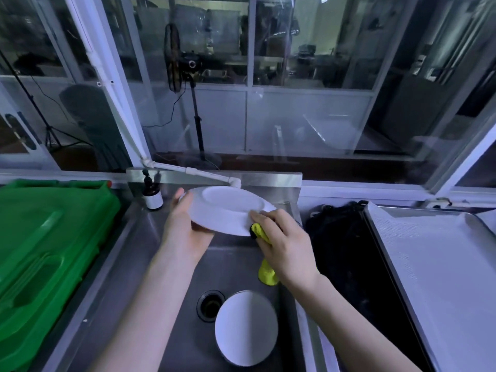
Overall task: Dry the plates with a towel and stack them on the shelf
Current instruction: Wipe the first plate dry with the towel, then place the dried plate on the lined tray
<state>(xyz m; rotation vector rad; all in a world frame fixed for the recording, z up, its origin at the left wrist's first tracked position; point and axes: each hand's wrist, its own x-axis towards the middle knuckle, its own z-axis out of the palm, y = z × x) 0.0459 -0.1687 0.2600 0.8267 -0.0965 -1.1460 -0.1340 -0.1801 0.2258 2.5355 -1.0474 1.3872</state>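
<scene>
Over the steel sink (pixel 150 237) I hold a white plate (pixel 225 208) upside down and tilted, its foot ring facing up. My left hand (pixel 185 226) grips its left rim, thumb on top. My right hand (pixel 281 242) holds a yellow towel (pixel 264 269) with a dark patch against the plate's right rim, fingers curled over the edge. A tail of the towel hangs below my palm. A second white plate (pixel 245 327) leans inside the sink basin near the drain (pixel 210 304).
A green plastic crate (pixel 45 237) stands left of the sink. A brown pump bottle (pixel 152 194) sits at the sink's back left corner under a white pipe tap (pixel 204 175). At the right lie a dark mesh heap (pixel 346 253) and a metal tray (pixel 440 264).
</scene>
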